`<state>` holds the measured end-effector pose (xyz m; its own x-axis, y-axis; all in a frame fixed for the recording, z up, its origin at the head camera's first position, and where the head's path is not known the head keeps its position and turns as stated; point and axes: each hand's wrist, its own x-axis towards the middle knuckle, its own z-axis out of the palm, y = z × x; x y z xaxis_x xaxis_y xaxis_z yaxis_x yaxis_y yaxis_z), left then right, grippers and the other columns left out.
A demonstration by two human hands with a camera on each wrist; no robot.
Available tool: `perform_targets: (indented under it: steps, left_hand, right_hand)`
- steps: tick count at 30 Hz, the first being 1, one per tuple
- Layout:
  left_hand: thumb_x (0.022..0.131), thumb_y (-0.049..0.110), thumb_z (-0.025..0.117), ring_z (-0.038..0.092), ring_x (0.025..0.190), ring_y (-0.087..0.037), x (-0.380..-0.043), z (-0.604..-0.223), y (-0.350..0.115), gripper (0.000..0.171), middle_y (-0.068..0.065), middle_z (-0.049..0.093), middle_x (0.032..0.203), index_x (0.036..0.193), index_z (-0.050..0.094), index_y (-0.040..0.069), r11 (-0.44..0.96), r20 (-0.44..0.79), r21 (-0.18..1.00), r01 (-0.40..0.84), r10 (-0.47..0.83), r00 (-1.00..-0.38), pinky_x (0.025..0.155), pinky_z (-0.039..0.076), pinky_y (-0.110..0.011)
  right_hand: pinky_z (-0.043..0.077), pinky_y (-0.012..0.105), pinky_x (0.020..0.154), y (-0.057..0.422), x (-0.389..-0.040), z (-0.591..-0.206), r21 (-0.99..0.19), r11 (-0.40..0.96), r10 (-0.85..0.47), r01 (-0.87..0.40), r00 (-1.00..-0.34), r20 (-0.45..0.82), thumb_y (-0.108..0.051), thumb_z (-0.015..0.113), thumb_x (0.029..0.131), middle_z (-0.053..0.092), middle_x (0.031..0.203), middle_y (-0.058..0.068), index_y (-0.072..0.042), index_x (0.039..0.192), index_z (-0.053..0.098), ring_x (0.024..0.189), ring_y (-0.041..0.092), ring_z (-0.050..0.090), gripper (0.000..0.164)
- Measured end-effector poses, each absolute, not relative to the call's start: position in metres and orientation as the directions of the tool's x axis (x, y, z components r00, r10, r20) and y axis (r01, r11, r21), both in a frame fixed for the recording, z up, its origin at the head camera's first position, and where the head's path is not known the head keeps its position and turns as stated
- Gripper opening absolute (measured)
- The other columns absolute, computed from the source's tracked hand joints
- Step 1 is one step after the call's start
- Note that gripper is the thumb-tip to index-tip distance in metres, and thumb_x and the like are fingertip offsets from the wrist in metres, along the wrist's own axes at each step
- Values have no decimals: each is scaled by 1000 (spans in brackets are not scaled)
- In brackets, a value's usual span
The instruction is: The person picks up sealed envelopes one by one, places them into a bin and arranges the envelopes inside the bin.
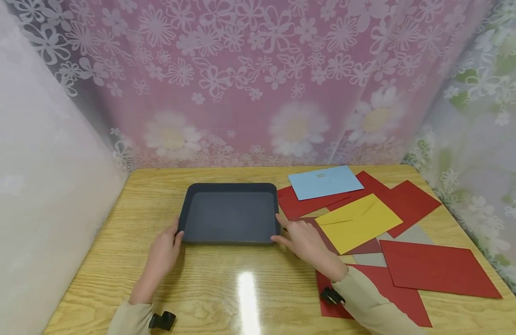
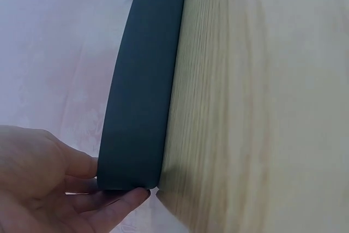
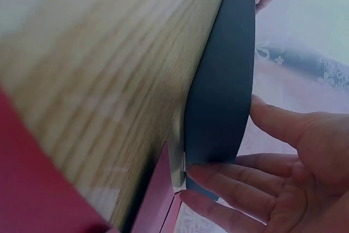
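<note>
A dark grey rectangular tray (image 1: 230,216), shallow with rounded corners, lies on the wooden table with nothing in it. My left hand (image 1: 163,251) holds its left end near the front corner, the thumb by the front edge and the fingers along the side. At the opposite end my right hand (image 1: 305,243) grips the right side, thumb at the front corner. Up close in the left wrist view, fingertips sit low against the end of the tray wall (image 2: 142,91). In the right wrist view, the thumb meets the rim of the tray (image 3: 223,80) and the fingers reach its lower edge.
Right of the tray, envelopes overlap: a light blue one (image 1: 325,183) at the back, a yellow one (image 1: 358,223) in the middle, several red ones such as the red envelope (image 1: 440,268). My right forearm (image 1: 367,293) passes over a red one. A floral curtain (image 1: 241,93) hangs behind the table.
</note>
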<state>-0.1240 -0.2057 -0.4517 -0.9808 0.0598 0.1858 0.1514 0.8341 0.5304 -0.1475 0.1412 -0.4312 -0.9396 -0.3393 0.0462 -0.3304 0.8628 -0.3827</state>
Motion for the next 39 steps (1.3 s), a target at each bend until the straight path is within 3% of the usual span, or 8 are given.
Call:
perform_targets:
  steps: [4,5,8,11,13,20,27,39]
  left_hand:
    - [103,3,53,61,112,-53,-119,-451,-203,48,-40,55,130,143,39,-20,840,172,522,144,62,-983,85,53,-57]
    - [103,4,54,61,111,-52,-118,-451,-201,48,-40,55,131,143,39,-19,843,166,520,140,61,-984,84,53,-57]
    - [103,4,55,63,109,-52,-115,-450,-198,48,-40,55,130,143,40,-19,843,163,519,140,63,-985,82,54,-57]
    - [103,4,55,65,104,-51,-112,-449,-196,49,-41,55,129,143,39,-19,836,161,528,145,69,-984,79,56,-55]
    - [103,4,55,66,102,-50,-111,-450,-195,49,-41,55,128,143,39,-19,831,165,535,152,74,-983,77,56,-54]
    - [102,3,57,65,104,-51,-105,-451,-191,48,-40,58,125,140,42,-21,831,219,522,192,87,-972,82,54,-56]
    - [100,3,59,69,88,-42,-99,-452,-189,48,-36,61,120,139,44,-21,832,241,507,224,112,-964,72,56,-50]
    - [99,5,63,70,82,-36,-91,-451,-190,51,-34,63,119,141,44,-19,836,236,494,237,133,-963,61,53,-40]
  right_hand:
    - [15,23,46,144,-142,-432,-367,866,-338,-338,-939,69,-33,81,86,76,96,11,-3,140,59,42,9,20,66]
    - [15,23,46,145,-141,-432,-367,867,-336,-337,-939,70,-33,81,86,76,97,11,-2,140,59,42,9,20,66]
    - [15,23,46,147,-137,-431,-366,867,-337,-339,-939,72,-32,81,86,73,80,6,-2,140,59,42,9,20,66]
    - [15,22,46,150,-134,-430,-365,865,-342,-344,-937,73,-31,82,85,51,57,-3,-1,139,60,42,8,19,65]
    - [15,22,47,152,-131,-430,-365,865,-343,-345,-936,72,-31,82,85,36,53,-6,-1,139,60,43,8,19,65]
    - [15,22,46,158,-125,-429,-366,865,-338,-342,-938,77,-32,82,86,32,52,-6,-2,140,60,42,8,18,65]
    - [14,21,46,162,-119,-429,-349,870,-339,-347,-937,86,-32,82,85,31,49,-7,-4,140,60,42,8,17,65]
    - [14,22,46,163,-110,-429,-336,877,-334,-344,-938,89,-31,84,84,32,48,-7,-5,138,62,42,7,18,64]
